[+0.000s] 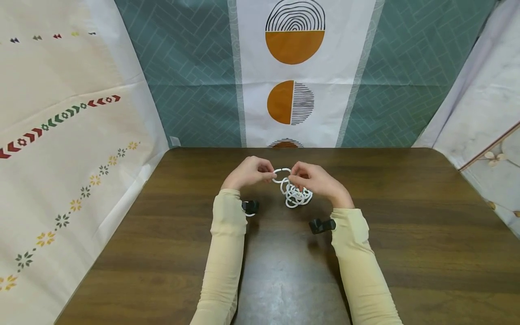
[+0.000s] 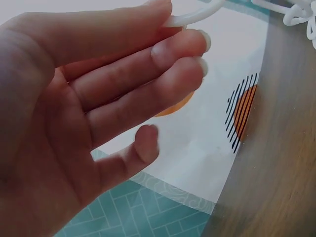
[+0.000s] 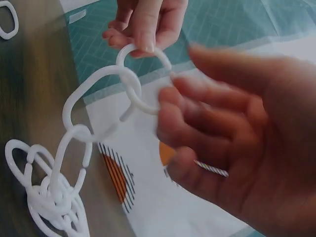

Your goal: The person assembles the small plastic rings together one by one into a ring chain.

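Observation:
A white plastic chain link is held up over the far part of the table, pinched at one side between the thumb and fingers of my left hand. Through it hangs a second link, joined to a third and to a heap of white chain on the table. My right hand is at the other side of the raised link, its fingertips right at the rim. In the right wrist view that hand is blurred, its thumb apart from the loosely bent fingers, which hide part of the link.
Another white link lies apart on the wooden table, partly covered by the left wrist in the head view. A small black camera sits on the left wrist, another on the right. Patterned cloth hangs behind the table.

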`<action>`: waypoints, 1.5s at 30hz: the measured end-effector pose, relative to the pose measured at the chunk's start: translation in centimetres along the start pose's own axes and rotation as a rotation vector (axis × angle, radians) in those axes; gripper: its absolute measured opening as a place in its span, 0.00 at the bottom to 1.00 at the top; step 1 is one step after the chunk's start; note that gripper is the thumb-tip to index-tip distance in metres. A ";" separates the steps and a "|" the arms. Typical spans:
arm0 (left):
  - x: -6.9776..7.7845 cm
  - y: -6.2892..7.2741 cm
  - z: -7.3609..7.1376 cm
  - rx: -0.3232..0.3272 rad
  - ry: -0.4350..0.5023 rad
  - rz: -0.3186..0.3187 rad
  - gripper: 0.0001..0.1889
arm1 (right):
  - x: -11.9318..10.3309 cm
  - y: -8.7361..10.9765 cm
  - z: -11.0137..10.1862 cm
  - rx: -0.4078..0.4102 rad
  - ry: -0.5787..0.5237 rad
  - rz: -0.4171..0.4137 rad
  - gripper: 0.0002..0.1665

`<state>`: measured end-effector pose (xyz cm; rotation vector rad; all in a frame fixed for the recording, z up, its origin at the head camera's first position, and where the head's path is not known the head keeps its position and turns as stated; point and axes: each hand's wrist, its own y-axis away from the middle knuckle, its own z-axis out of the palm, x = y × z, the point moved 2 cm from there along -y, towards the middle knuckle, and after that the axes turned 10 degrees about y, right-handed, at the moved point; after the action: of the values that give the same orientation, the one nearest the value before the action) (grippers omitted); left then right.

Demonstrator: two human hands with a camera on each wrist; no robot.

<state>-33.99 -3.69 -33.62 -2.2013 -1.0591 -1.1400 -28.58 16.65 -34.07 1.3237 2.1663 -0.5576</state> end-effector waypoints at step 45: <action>-0.5 0.0 0.0 0.035 -0.012 0.027 0.08 | -1.7 -0.8 3.4 -0.318 0.236 -0.310 0.03</action>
<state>-34.22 -3.90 -34.05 -2.1917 -1.0438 -1.0899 -27.91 13.15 -35.59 0.9280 2.5474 -0.1600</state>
